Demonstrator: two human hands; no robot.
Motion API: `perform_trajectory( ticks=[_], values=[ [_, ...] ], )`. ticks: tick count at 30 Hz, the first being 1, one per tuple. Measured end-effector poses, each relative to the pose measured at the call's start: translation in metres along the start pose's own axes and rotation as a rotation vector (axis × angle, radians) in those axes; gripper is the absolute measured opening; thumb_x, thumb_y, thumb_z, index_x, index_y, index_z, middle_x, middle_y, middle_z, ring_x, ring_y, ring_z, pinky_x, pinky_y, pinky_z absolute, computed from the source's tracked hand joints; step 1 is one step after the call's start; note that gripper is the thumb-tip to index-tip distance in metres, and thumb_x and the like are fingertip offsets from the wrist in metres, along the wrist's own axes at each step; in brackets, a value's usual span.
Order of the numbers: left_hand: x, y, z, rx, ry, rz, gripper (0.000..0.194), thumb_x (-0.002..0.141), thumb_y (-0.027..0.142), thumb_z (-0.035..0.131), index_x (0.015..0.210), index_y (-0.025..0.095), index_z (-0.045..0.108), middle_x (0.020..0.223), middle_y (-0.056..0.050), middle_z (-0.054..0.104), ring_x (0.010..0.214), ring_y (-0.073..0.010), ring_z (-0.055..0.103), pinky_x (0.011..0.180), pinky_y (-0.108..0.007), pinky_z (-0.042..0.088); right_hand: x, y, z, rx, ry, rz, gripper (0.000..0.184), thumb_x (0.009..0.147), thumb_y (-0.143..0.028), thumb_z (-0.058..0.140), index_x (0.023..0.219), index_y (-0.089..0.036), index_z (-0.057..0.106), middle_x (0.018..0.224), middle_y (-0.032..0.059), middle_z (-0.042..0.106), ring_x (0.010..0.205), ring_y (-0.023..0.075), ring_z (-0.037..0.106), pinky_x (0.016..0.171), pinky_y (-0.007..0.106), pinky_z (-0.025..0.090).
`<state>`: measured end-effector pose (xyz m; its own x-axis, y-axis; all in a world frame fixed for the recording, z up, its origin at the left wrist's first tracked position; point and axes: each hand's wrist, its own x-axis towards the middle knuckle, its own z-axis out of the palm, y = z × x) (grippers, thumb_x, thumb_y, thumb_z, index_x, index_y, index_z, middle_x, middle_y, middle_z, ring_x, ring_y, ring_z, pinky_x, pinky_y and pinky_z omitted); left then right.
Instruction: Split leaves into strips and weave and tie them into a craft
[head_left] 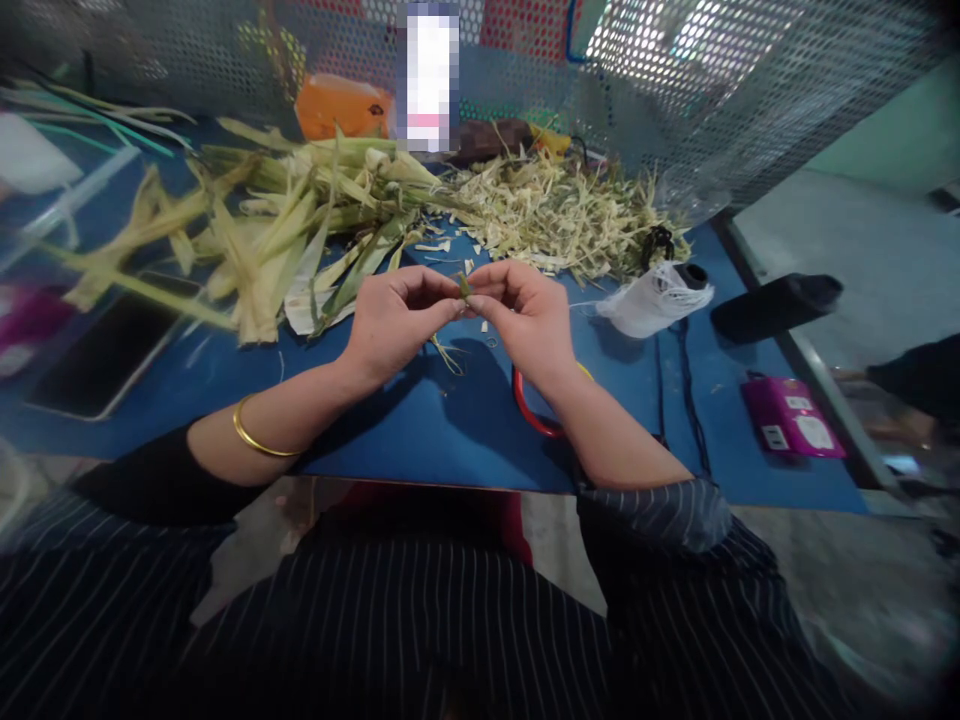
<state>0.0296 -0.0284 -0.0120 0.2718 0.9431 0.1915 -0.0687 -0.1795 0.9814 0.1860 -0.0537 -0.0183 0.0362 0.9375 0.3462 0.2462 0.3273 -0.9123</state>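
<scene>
Together, the left hand [391, 322] and right hand [534, 322] pinch a small green strip [464, 287] between nearly closed fingers [496, 273] above the bench [427, 430].

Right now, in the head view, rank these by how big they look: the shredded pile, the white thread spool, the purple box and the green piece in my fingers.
1. Shredded pile
2. White thread spool and purple box: too alike to rank
3. Green piece
</scene>
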Motion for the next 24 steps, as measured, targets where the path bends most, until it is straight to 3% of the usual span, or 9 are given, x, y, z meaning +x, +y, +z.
perform_trajectory(
  ticks=[4, 12, 20, 24],
  values=[
    [0.001, 0.002, -0.001, 0.075, -0.014, 0.017, 0.014, 0.068, 0.024, 0.076, 0.075, 0.013, 0.071, 0.072, -0.005, 0.073, 0.065, -0.0148, 0.067, 0.066, -0.028, 0.056, 0.002, 0.000, -0.002, -0.005, -0.021, -0.005, 0.002, 0.079, -0.021, 0.063, 0.079, -0.019, 0.063, 0.070, -0.0019, 0.065, 0.066, 0.0139, 0.062, 0.067, 0.031, 0.051],
    [0.001, 0.008, -0.005, 0.293, -0.079, 0.056, 0.011, 0.073, 0.024, 0.068, 0.074, 0.014, 0.073, 0.066, -0.004, 0.071, 0.061, -0.0137, 0.065, 0.060, -0.025, 0.052, 0.003, -0.002, -0.002, -0.072, -0.020, -0.036, 0.011, 0.080, -0.021, 0.062, 0.070, -0.019, 0.057, 0.066, -0.0030, 0.057, 0.063, 0.0107, 0.051, 0.062, 0.026, 0.041],
    [0.003, 0.013, -0.001, 0.026, -0.061, -0.212, 0.007, 0.068, 0.019, 0.071, 0.066, 0.013, 0.069, 0.060, -0.004, 0.068, 0.054, -0.0138, 0.063, 0.061, -0.029, 0.054, 0.001, -0.001, 0.000, -0.117, -0.023, -0.061, 0.011, 0.084, -0.022, 0.056, 0.073, -0.020, 0.055, 0.068, -0.0028, 0.057, 0.065, 0.0115, 0.052, 0.064, 0.027, 0.042],
    [0.005, 0.014, -0.003, 0.042, -0.046, -0.222, 0.007, 0.068, 0.018, 0.071, 0.064, 0.013, 0.069, 0.059, -0.004, 0.068, 0.054, -0.0143, 0.063, 0.062, -0.030, 0.054, 0.001, -0.004, -0.002, -0.191, -0.048, -0.059, 0.007, 0.081, -0.023, 0.061, 0.076, -0.019, 0.057, 0.069, -0.0027, 0.060, 0.065, 0.0115, 0.054, 0.064, 0.027, 0.044]
  ],
)
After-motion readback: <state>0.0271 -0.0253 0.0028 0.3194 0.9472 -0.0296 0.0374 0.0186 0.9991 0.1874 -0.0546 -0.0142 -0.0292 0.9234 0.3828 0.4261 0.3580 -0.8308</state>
